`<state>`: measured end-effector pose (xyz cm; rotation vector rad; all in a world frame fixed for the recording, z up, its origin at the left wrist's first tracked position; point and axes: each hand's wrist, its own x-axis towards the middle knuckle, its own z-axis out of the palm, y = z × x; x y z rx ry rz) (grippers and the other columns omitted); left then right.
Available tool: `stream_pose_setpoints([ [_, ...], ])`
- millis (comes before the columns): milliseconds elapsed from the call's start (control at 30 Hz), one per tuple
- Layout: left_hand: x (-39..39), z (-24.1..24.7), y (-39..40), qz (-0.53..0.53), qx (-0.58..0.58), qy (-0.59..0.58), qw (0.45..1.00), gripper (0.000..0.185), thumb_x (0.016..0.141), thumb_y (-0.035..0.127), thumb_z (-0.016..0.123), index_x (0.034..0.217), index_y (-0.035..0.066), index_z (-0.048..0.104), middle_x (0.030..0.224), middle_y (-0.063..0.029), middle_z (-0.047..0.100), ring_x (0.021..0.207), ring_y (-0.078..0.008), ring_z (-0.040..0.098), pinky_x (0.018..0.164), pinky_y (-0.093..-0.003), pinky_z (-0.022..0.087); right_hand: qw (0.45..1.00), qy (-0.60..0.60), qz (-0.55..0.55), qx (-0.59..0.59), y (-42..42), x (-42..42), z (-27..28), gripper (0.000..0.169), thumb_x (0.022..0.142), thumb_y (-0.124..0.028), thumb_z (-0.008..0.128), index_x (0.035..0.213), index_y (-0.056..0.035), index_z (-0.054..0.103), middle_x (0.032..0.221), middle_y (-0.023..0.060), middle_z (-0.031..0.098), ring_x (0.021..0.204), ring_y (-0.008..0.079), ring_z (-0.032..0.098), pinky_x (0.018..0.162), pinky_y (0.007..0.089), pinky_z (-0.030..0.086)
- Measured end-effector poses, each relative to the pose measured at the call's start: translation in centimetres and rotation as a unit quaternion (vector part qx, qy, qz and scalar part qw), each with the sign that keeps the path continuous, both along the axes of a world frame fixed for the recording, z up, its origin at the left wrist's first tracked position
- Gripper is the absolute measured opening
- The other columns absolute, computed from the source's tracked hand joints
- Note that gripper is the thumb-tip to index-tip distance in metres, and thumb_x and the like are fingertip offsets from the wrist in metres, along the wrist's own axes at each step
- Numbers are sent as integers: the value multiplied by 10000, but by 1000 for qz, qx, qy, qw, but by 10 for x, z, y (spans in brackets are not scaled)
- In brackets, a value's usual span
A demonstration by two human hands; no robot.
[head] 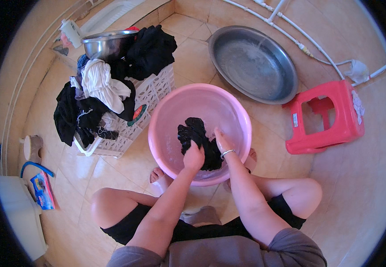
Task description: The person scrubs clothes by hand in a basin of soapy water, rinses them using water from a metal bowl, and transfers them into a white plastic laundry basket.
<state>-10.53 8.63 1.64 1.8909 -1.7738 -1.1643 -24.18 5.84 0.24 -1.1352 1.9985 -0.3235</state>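
A pink plastic basin (200,87) stands on the floor between my feet, with some water in it. Inside lies a bunched, wet black cloth garment (209,154). My left hand (194,156) grips the garment's near left part, thumb on top and the other fingers mostly hidden. My right hand (224,142), with a silver bangle on its wrist, rests against the garment's right side. Its fingers point away from me, and whether they hold the cloth is hidden.
To the left, a white plastic basket (139,95) is heaped with dark and white clothes (101,81) and carries a steel bowl (104,45). A large grey metal basin (253,63) lies behind right. A red plastic stool (323,116) is at right, below white wall pipes (289,25).
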Motion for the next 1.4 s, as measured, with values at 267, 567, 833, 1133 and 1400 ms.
stream_pose_setpoints([
  [267, -1, -8, 11, -201, 104, 54, 973, 385, 766, 363, 503, 1023, 77, 521, 936, -195, 543, 796, -261, 553, 666, -367, 443, 996, 68, 1, 56, 3, -8, -30, 470, 718, -152, 460, 1163, -31, 367, 1048, 254, 496, 1003, 353, 476, 859, 399, 363],
  [567, 21, -46, -15, 301, 352, 634, 619, 400, 826, 441, 371, 923, 92, 543, 851, -81, 559, 794, -224, 538, 695, -397, 447, 946, -213, -71, -233, 23, 76, 36, 363, 723, -305, 585, 903, 10, 563, 797, 198, 587, 756, 282, 577, 695, 344, 431],
  [833, 11, 16, -26, 298, 289, 521, 746, 153, 807, 128, 470, 927, 44, 511, 800, -88, 555, 703, -190, 545, 586, -314, 465, 976, 135, -37, -165, 8, 44, 28, 423, 765, -389, 408, 799, 2, 566, 748, 253, 556, 712, 413, 539, 666, 469, 425],
  [1133, 43, -43, -12, 300, -32, 205, 931, 325, 718, -16, 544, 1021, 63, 456, 922, -116, 512, 878, -220, 488, 759, -288, 390, 950, -112, -114, -270, 43, -39, -5, 327, 687, -241, 531, 851, 41, 563, 744, 107, 566, 725, 209, 514, 693, 298, 394],
  [1400, 43, 3, -1, 100, -143, -99, 980, 391, 626, 14, 511, 1007, 89, 475, 975, -149, 517, 909, -332, 489, 795, -426, 383, 987, 29, 157, 5, 73, -29, 32, 366, 601, -137, 553, 938, 4, 549, 1175, 205, 428, 1113, 291, 394, 908, 302, 335],
])
